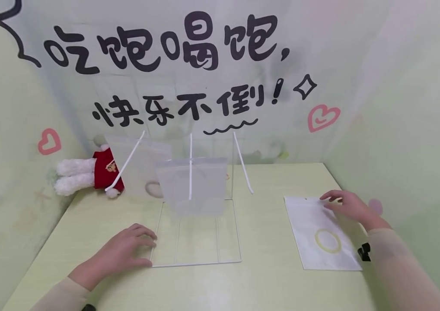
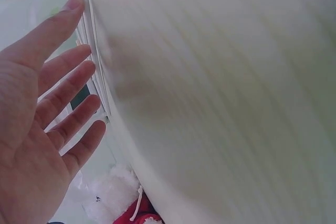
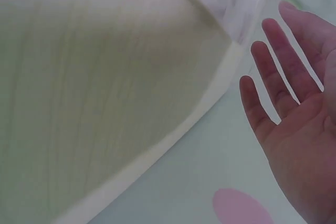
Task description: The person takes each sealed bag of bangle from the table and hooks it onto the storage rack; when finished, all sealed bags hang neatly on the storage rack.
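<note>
A white wire rack [image 1: 240,242] stands mid-table with three prongs slanting toward me. One frosted plastic bag [image 1: 138,162] hangs at its left prong, a dark ring showing low in it. Another frosted bag [image 1: 204,185] is at the middle prong; the right prong [image 1: 243,166] is bare. My left hand [image 1: 116,255], fingers spread and relaxed, is at the left edge of the rack's base. A third bag, whitish with a yellow ring [image 1: 327,240] in it, lies flat at the right. My right hand [image 1: 354,208] is at this bag's [image 1: 305,220] upper right corner, fingers loosely bent, gripping nothing.
A plush toy [image 1: 105,168] in a red top lies on its side behind the rack's left. Pale printed curtains [image 1: 204,86] close in the table [image 1: 266,259] at the back and both sides.
</note>
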`<state>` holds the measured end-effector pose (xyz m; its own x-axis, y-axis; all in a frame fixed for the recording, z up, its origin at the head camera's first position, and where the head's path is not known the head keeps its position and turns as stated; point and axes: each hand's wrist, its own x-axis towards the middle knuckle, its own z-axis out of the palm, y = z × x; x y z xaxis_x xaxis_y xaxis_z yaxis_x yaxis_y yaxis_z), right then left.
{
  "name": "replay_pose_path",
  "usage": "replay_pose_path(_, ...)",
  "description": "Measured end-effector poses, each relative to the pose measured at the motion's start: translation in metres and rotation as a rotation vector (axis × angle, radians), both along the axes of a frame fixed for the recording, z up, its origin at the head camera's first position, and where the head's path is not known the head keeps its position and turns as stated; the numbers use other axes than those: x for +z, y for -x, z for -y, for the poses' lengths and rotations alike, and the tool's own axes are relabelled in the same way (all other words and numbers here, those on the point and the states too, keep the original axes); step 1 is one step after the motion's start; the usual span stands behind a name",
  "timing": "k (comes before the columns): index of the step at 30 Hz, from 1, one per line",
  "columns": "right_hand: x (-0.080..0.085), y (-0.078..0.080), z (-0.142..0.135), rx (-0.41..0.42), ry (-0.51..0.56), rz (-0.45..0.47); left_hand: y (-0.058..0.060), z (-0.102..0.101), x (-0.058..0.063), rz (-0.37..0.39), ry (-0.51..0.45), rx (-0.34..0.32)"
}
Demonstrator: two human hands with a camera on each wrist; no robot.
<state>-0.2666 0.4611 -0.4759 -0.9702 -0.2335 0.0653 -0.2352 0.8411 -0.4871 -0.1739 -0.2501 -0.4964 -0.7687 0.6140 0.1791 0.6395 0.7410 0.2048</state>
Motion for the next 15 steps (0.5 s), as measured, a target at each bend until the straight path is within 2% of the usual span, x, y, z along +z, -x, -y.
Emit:
replay_pose_path(5, -0.005, 0.010, -0.012, -0.004, -0.016, 0.049, 0.000, 0.000, 0.001, -0.005, -0.004, 0.002)
replay_pose_path(12, -0.015, 0.019, -0.022, 0.010, -0.018, 0.048, 0.000, -0.001, 0.000, 0.003, -0.004, -0.001)
replay_pose_path(15, -0.017, 0.022, -0.023, -0.011, -0.016, 0.063, 0.001, -0.001, -0.001, -0.002, -0.004, -0.005)
